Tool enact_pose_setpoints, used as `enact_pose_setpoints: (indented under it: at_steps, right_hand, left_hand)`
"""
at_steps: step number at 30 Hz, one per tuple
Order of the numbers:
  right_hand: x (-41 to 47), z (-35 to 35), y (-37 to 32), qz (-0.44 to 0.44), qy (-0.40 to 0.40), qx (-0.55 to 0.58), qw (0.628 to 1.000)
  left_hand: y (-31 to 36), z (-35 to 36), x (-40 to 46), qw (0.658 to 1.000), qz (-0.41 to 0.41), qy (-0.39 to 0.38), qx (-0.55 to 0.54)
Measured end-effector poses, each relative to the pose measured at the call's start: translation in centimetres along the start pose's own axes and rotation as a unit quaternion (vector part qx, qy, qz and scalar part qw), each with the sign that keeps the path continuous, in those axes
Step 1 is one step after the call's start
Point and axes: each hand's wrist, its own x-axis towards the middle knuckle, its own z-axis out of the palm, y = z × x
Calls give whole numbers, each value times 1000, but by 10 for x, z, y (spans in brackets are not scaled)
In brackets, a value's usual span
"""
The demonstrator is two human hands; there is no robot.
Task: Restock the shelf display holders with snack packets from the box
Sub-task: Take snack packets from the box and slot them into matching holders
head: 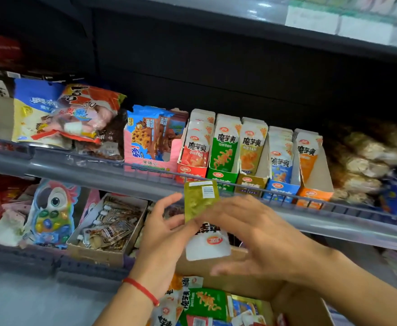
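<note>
Scanning from the left, I see a parrot-shaped packet (51,212) on the lower shelf, then a cardboard tray (108,252) of small pouches. My left hand (162,234), a red string at its wrist, pinches an olive-green snack packet (201,198), barcode side showing, with a white packet (208,243) just below it. My right hand (246,234) lies over those packets with fingers spread and straight, gripping nothing I can make out. Above, five display holders (251,182) stand side by side on the upper shelf (75,170), each holding packets. Below the hands, the box (293,302) holds more mixed packets (206,302).
</note>
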Motion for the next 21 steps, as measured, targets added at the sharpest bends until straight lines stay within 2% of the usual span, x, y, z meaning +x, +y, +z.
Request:
enact_pose_setpoints:
  at_steps: [2,5,9,13,17,21]
  right_hand:
    - [-6,0,-3,-13,-8,-49,999]
    - [-12,7,9,-8,75,-32,997]
    - [-10,-28,39,116,179,14,977]
    - [4,-76,88,247,247,-30,937]
    - [23,-93,135,339,242,-54,908]
    - [44,-85,166,376,168,-76,908]
  left_hand:
    - [-3,2,0,1000,-9,-8,-14]
    - [-4,5,-1,998,-30,-25,-51]
    - [-5,5,-2,999,-24,-41,-23]
    - [-6,-5,-1,999,-6,-31,43]
    - [-6,-11,2,998,-18,-30,51]
    - [-7,-13,6,998,-29,-33,50]
